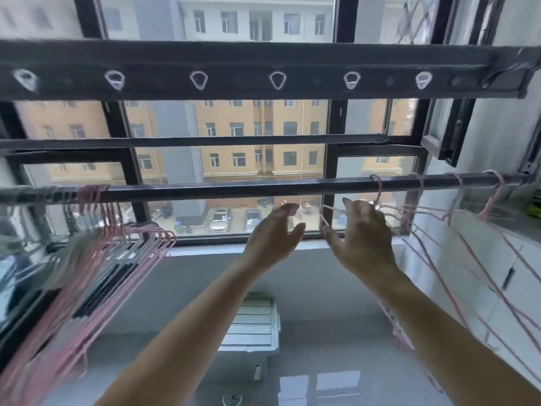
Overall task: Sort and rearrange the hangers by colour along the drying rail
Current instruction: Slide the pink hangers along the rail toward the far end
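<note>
A dark drying rail (234,187) runs across the window. At its left end hangs a tight bunch of hangers (117,244), pink ones mixed with grey and dark ones. Several pink hangers (433,218) hang spread out along the right part of the rail. My right hand (363,238) is raised just below the rail and its fingers curl round the shoulder of the leftmost pink hanger on the right side. My left hand (275,232) is raised beside it with relaxed fingers and holds nothing.
Above the rail a wide dark bar (263,68) carries a row of white ring holes. A window frame (330,159) stands behind. A white slatted stool (254,323) sits on the floor below. A white wall (497,142) closes the right side.
</note>
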{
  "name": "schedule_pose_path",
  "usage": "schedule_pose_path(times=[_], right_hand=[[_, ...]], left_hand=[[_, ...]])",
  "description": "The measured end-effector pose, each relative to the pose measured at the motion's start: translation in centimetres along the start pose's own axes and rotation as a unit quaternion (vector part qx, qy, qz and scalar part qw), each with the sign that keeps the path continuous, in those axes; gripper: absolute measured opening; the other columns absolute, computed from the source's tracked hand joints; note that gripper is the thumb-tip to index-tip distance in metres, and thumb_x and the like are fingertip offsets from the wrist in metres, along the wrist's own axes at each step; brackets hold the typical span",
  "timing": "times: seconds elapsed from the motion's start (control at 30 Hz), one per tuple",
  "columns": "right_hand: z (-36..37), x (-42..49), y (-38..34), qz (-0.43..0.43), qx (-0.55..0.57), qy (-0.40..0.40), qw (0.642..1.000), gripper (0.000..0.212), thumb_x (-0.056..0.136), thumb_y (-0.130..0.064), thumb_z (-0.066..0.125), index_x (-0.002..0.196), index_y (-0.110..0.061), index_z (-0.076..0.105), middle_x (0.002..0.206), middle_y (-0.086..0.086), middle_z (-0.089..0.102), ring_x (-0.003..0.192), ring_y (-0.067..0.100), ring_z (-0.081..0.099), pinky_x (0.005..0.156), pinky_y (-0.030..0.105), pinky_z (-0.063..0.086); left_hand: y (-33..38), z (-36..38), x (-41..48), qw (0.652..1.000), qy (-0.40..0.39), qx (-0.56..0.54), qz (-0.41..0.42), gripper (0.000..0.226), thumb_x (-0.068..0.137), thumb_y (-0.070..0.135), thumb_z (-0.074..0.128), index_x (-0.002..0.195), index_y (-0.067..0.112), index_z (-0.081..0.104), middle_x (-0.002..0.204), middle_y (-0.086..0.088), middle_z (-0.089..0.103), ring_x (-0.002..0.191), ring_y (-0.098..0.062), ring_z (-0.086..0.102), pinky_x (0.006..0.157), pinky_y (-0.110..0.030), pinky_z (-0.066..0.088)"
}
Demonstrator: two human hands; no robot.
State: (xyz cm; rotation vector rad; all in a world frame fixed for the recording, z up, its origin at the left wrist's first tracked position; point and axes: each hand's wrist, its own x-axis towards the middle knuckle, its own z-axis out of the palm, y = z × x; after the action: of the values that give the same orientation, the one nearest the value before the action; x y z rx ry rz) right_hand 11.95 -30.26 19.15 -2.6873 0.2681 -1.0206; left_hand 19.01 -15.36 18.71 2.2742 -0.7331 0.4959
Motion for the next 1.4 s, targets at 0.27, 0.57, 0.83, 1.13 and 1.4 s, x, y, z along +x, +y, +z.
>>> schedule_pose_path(times=[0.27, 0.57, 0.83, 1.13, 1.4], right_hand=[[5.6, -1.7, -8.7, -0.055, 0.088, -0.161, 0.982, 0.062, 0.086, -0.042, 0.055, 0.139, -0.017, 0.034, 0.138, 0.014, 0.04, 0.127, 0.032, 0.035, 0.104, 0.042, 0.03], [7.2, -4.4, -15.5, -0.155, 0.141, -0.207, 0.956, 0.058, 0.088, -0.041, 0.054, 0.138, -0.017, 0.037, 0.137, 0.009, 0.043, 0.129, 0.025, 0.036, 0.105, 0.036, 0.031], [7.3, -4.5, -13.1, -0.145, 0.142, -0.206, 0.957, 0.057, 0.088, -0.039, 0.057, 0.136, -0.015, 0.04, 0.132, 0.01, 0.047, 0.124, 0.026, 0.043, 0.102, 0.036, 0.037], [7.8, -4.8, -10.6, -0.134, 0.129, -0.185, 0.965, 0.057, 0.085, -0.036, 0.061, 0.134, -0.011, 0.045, 0.123, 0.011, 0.055, 0.115, 0.026, 0.051, 0.098, 0.035, 0.043], [7.4, -4.8, -7.8, -0.105, 0.111, -0.197, 0.968, 0.059, 0.086, -0.037, 0.059, 0.136, -0.013, 0.042, 0.128, 0.011, 0.051, 0.114, 0.026, 0.052, 0.096, 0.034, 0.046]], left_hand=[[-8.5, -11.3, -7.3, 0.952, 0.151, 0.22, -0.151, 0.048, 0.088, 0.027, 0.056, 0.129, 0.005, 0.044, 0.121, -0.015, 0.056, 0.11, -0.028, 0.053, 0.091, -0.036, 0.046], [-13.6, -15.9, -10.0, 0.847, 0.045, 0.461, -0.262, 0.047, 0.081, 0.004, 0.056, 0.126, 0.003, 0.04, 0.119, -0.021, 0.051, 0.101, -0.03, 0.055, 0.083, -0.034, 0.054], [-13.4, -15.3, -8.7, 0.841, 0.035, 0.491, -0.226, 0.028, 0.082, -0.002, 0.053, 0.11, 0.002, 0.054, 0.096, -0.013, 0.06, 0.08, -0.023, 0.059, 0.071, -0.028, 0.055], [-9.7, -13.7, -4.4, 0.878, 0.049, 0.438, -0.189, 0.033, 0.084, -0.002, 0.055, 0.115, 0.006, 0.055, 0.104, -0.012, 0.061, 0.088, -0.029, 0.064, 0.067, -0.034, 0.051], [-8.8, -7.7, -1.6, 0.911, 0.022, 0.385, -0.149, 0.03, 0.084, -0.007, 0.047, 0.11, 0.004, 0.057, 0.102, -0.011, 0.065, 0.094, -0.028, 0.064, 0.072, -0.034, 0.052]])
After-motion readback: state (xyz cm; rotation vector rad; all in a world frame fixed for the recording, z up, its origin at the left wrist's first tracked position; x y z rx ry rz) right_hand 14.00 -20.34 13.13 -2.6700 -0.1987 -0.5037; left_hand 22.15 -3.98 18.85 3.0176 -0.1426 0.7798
